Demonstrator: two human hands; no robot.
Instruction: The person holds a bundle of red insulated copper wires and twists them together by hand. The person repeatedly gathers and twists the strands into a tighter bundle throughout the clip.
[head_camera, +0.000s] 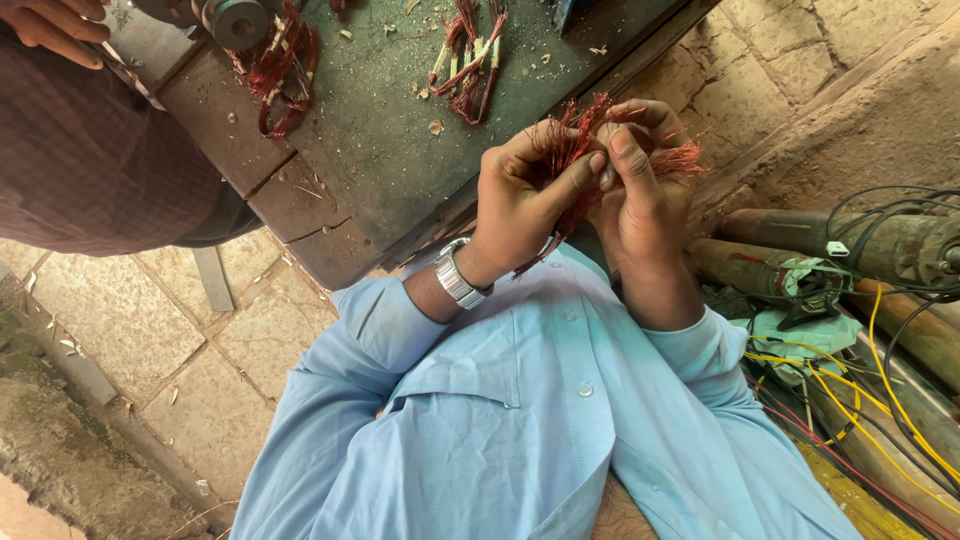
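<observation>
green desk strewn with wire scraps and two loose reddish coil bundles, seemingly set aside; left hand and right hand both closed on one copper wire bundle held above the lap, judged mid-handling, ends frayed and not yet tidied.

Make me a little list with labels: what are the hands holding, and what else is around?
Left hand: grips a bundle of red copper wire
Right hand: pinches the same bundle from the other side
Wrist: silver watch
Bench: green top, more wire bundles on it
Right side: rusty cylinders, yellow and black cables
Top left: another person's hand
</observation>
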